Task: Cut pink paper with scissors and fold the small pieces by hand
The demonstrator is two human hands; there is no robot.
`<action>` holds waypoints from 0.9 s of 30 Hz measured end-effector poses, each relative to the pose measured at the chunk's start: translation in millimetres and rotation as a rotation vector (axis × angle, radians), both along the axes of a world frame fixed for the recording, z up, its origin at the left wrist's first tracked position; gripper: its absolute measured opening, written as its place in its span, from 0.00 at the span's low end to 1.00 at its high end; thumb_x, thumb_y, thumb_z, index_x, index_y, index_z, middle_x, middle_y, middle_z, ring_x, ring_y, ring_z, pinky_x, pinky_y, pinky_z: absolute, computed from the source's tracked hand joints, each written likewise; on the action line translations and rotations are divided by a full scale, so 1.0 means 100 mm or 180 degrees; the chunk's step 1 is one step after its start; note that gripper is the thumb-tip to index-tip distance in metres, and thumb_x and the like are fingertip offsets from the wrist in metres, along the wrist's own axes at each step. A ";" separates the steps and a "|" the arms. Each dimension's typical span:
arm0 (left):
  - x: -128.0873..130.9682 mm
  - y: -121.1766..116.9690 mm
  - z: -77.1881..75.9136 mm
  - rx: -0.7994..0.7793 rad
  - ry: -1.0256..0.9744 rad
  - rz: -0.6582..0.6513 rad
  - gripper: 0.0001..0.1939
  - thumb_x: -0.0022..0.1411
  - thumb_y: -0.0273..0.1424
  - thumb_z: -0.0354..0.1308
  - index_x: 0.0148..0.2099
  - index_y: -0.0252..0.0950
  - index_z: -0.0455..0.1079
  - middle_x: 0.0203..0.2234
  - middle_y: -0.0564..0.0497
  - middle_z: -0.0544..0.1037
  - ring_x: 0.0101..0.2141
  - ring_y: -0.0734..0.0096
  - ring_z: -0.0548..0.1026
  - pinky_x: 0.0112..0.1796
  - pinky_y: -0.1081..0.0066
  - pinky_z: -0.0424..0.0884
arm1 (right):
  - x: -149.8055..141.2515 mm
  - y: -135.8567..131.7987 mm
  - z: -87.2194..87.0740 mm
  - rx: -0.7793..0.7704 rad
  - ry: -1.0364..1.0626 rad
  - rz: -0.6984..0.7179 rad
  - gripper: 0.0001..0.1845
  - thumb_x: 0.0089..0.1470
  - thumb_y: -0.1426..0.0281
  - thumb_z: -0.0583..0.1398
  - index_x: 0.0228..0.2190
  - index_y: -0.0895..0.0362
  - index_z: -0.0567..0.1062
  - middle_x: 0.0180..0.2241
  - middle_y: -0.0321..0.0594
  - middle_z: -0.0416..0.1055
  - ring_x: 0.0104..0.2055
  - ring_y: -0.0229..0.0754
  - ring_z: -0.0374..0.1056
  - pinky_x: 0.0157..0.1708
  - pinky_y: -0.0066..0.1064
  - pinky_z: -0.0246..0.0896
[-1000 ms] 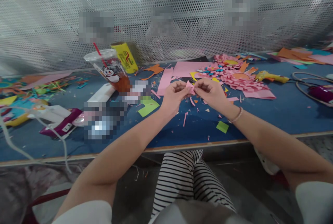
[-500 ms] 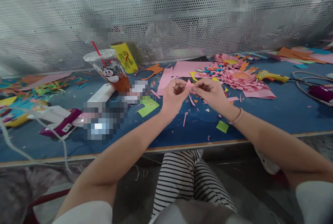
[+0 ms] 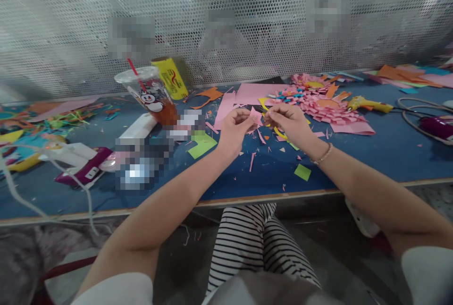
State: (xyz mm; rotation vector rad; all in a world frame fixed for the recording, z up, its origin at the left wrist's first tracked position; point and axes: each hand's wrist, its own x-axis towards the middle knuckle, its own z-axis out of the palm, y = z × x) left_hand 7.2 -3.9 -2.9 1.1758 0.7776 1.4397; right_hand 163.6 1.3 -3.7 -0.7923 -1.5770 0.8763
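Two puffy pink flowers (image 3: 338, 112) look done on the blue table (image 3: 269, 182), but the little pink paper (image 3: 255, 115) over it looks unfinished, pinched in the left hand's (image 3: 234, 130) fingers, while I can't tell if the nearby right hand's (image 3: 293, 124) fingertips touch.

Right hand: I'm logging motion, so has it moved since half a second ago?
Yes, slightly: judged against the glue gun, the right hand has shifted right, away from the pink paper.
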 end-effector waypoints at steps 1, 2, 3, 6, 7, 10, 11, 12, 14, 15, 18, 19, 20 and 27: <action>0.00 0.00 0.01 -0.0053 -0.0021 -0.0026 0.12 0.44 0.29 0.65 0.31 0.33 0.66 0.21 0.57 0.72 0.22 0.81 0.72 0.29 0.76 0.71 | 0.01 0.01 -0.01 0.0087 -0.0080 -0.0042 0.07 0.50 0.68 0.57 0.24 0.57 0.71 0.25 0.36 0.70 0.26 0.34 0.65 0.27 0.29 0.62; -0.01 0.00 0.02 -0.0094 -0.0023 -0.0071 0.13 0.44 0.29 0.65 0.31 0.33 0.65 0.21 0.57 0.73 0.22 0.81 0.72 0.29 0.76 0.71 | 0.01 0.03 -0.01 0.0169 -0.0162 -0.0067 0.06 0.49 0.68 0.58 0.25 0.57 0.72 0.25 0.36 0.70 0.26 0.34 0.65 0.27 0.29 0.62; -0.01 -0.01 0.02 -0.0126 -0.0014 -0.0132 0.13 0.44 0.29 0.65 0.31 0.33 0.65 0.21 0.57 0.73 0.22 0.81 0.72 0.28 0.77 0.70 | 0.01 0.03 -0.02 0.0228 -0.0221 -0.0079 0.05 0.49 0.68 0.59 0.25 0.57 0.72 0.24 0.36 0.70 0.26 0.34 0.65 0.27 0.29 0.62; -0.01 -0.02 0.04 -0.0211 0.0008 -0.0295 0.13 0.44 0.30 0.65 0.32 0.33 0.66 0.20 0.57 0.73 0.22 0.81 0.72 0.28 0.77 0.70 | 0.01 0.04 -0.03 0.0255 -0.0260 -0.0059 0.04 0.48 0.69 0.60 0.26 0.57 0.72 0.24 0.35 0.69 0.24 0.34 0.65 0.26 0.29 0.62; -0.01 -0.02 0.04 -0.0240 -0.0002 -0.0325 0.13 0.44 0.30 0.65 0.32 0.33 0.66 0.20 0.57 0.73 0.21 0.81 0.72 0.27 0.77 0.70 | 0.01 0.04 -0.03 0.0244 -0.0243 -0.0045 0.04 0.47 0.69 0.60 0.27 0.58 0.72 0.24 0.34 0.69 0.24 0.33 0.65 0.26 0.28 0.62; -0.01 -0.01 0.03 -0.0309 -0.0059 -0.0377 0.13 0.45 0.28 0.65 0.33 0.33 0.65 0.20 0.57 0.73 0.21 0.81 0.72 0.28 0.77 0.70 | 0.01 0.02 -0.03 0.0231 -0.0212 -0.0039 0.04 0.47 0.69 0.60 0.26 0.58 0.72 0.24 0.34 0.68 0.23 0.32 0.64 0.25 0.28 0.62; -0.01 0.00 0.02 -0.0319 -0.0062 -0.0397 0.13 0.45 0.28 0.65 0.33 0.33 0.65 0.20 0.57 0.73 0.21 0.81 0.72 0.28 0.77 0.70 | 0.01 0.02 -0.02 0.0234 -0.0213 -0.0039 0.04 0.47 0.69 0.60 0.26 0.58 0.72 0.23 0.34 0.68 0.23 0.32 0.64 0.25 0.27 0.62; -0.01 0.00 0.02 -0.0319 -0.0059 -0.0411 0.13 0.45 0.28 0.65 0.33 0.33 0.65 0.20 0.57 0.73 0.21 0.81 0.72 0.28 0.77 0.71 | 0.01 0.01 -0.02 0.0236 -0.0212 -0.0034 0.04 0.47 0.70 0.60 0.26 0.58 0.72 0.23 0.34 0.68 0.23 0.32 0.64 0.25 0.27 0.61; -0.01 0.01 0.01 -0.0301 -0.0046 -0.0421 0.12 0.45 0.28 0.65 0.32 0.33 0.65 0.20 0.57 0.73 0.21 0.81 0.72 0.28 0.77 0.71 | 0.00 0.01 -0.01 0.0236 -0.0201 -0.0013 0.04 0.47 0.70 0.60 0.26 0.58 0.71 0.23 0.33 0.67 0.23 0.32 0.64 0.25 0.27 0.61; 0.00 0.01 0.01 -0.0291 -0.0042 -0.0423 0.13 0.45 0.28 0.65 0.32 0.34 0.65 0.20 0.57 0.73 0.21 0.81 0.72 0.28 0.77 0.71 | 0.00 0.01 -0.01 0.0233 -0.0195 0.0000 0.04 0.47 0.70 0.60 0.26 0.58 0.71 0.22 0.33 0.67 0.23 0.32 0.63 0.24 0.27 0.61; 0.00 0.00 0.01 -0.0286 -0.0046 -0.0434 0.13 0.45 0.28 0.65 0.32 0.34 0.65 0.20 0.57 0.72 0.21 0.81 0.72 0.28 0.77 0.71 | 0.00 0.01 0.00 0.0212 -0.0154 0.0032 0.04 0.47 0.70 0.60 0.25 0.58 0.71 0.22 0.33 0.66 0.22 0.31 0.63 0.24 0.27 0.60; 0.00 0.00 0.01 -0.0289 -0.0048 -0.0448 0.13 0.44 0.28 0.65 0.32 0.34 0.65 0.19 0.57 0.72 0.21 0.81 0.72 0.28 0.77 0.71 | 0.00 0.00 0.00 0.0203 -0.0141 0.0048 0.04 0.47 0.70 0.60 0.25 0.58 0.71 0.22 0.33 0.66 0.22 0.32 0.62 0.25 0.27 0.60; 0.00 0.00 0.02 -0.0292 -0.0051 -0.0461 0.13 0.44 0.28 0.65 0.32 0.33 0.65 0.19 0.57 0.72 0.20 0.81 0.72 0.27 0.77 0.71 | 0.00 0.00 0.00 0.0196 -0.0130 0.0062 0.03 0.47 0.70 0.60 0.26 0.57 0.71 0.22 0.33 0.66 0.22 0.32 0.62 0.25 0.27 0.60; 0.00 -0.01 0.02 -0.0231 0.0017 -0.0467 0.15 0.43 0.30 0.66 0.32 0.34 0.65 0.20 0.57 0.72 0.21 0.81 0.72 0.28 0.77 0.70 | 0.00 0.00 -0.01 0.0194 -0.0130 0.0087 0.02 0.47 0.71 0.59 0.26 0.57 0.70 0.22 0.33 0.66 0.23 0.32 0.62 0.24 0.27 0.60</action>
